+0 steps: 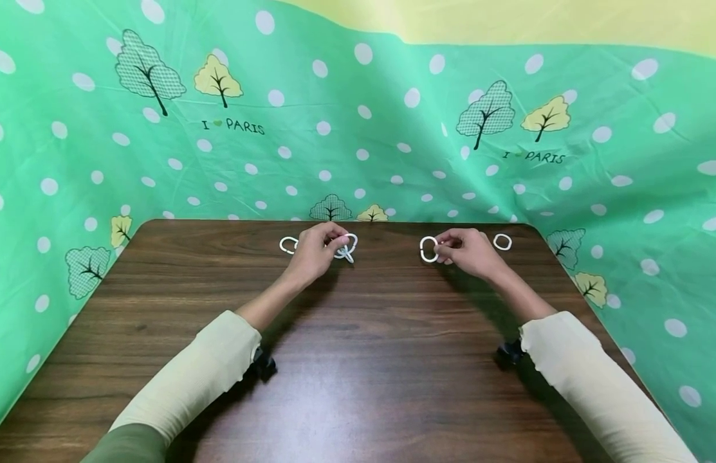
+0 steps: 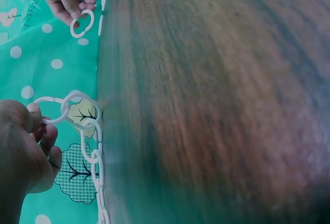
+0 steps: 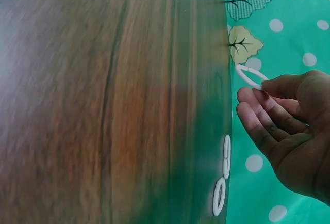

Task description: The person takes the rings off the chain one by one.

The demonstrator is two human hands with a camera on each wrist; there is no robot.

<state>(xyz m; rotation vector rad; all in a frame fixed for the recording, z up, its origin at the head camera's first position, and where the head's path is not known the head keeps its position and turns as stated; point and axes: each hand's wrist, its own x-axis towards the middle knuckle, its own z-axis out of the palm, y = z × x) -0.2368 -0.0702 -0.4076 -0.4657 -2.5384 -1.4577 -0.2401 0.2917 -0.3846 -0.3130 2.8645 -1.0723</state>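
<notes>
My left hand [image 1: 312, 254] holds the end link [image 2: 47, 99] of a white plastic chain [image 2: 83, 144] between thumb and fingers. The held part is raised, while further links run down to the tabletop and trail off left, partly hidden behind the hand in the head view. Apart from it, my right hand [image 1: 470, 252] pinches a single white C-shaped ring [image 1: 422, 251] by its edge, with a small gap in its rim. The ring hangs clear of the table in the right wrist view, the other fingers loosely bent below the thumb.
Two loose white rings, one nearer [image 3: 216, 198] and one beyond it [image 3: 227, 157], lie near the far edge of the dark wooden table [image 1: 358, 360]. Behind the table hangs a green dotted cloth [image 1: 358, 173]. Dark wrist devices [image 1: 265, 365] are strapped below both sleeves.
</notes>
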